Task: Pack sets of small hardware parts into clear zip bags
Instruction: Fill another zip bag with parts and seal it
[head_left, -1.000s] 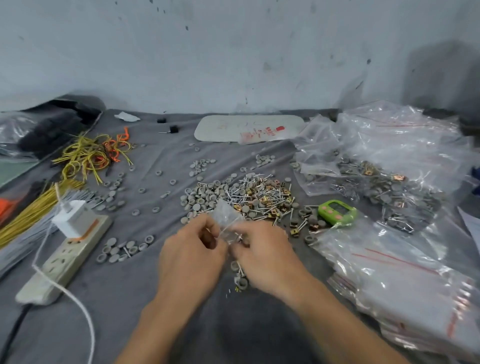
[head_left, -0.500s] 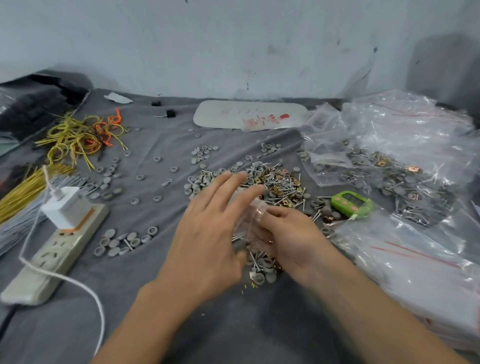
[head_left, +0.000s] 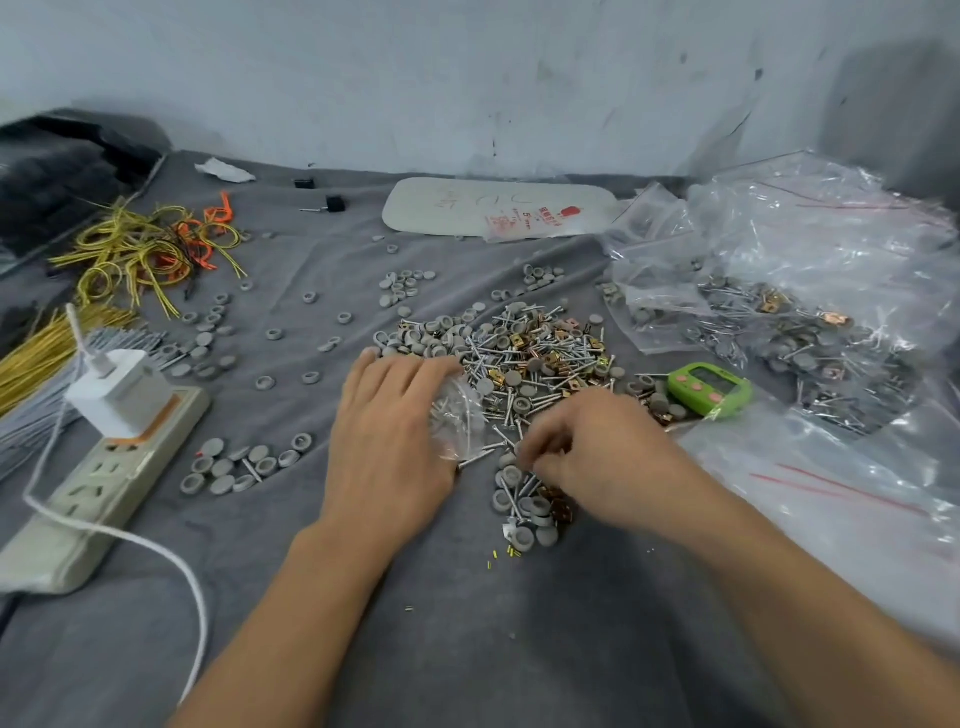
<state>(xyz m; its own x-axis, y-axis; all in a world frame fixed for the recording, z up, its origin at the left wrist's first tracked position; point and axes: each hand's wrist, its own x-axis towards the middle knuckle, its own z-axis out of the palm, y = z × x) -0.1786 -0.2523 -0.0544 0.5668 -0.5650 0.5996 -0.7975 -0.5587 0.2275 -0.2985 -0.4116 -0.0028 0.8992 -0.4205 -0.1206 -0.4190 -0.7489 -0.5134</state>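
Lying palm-down with fingers nearly straight, the left hand (head_left: 387, 431) presses a small zip bag (head_left: 458, 415) onto the bench (head_left: 467, 649). The right hand (head_left: 587, 452) curls its fingertips into a little heap of caps and screws (head_left: 524, 509) just beside the bag; whether it pinches one, I cannot tell. Large clear bags (head_left: 779, 322) at right hold packed parts.

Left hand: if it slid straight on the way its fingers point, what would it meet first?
Likely the grey caps edging the pile, just past the fingertips of the left hand; depth is unclear.
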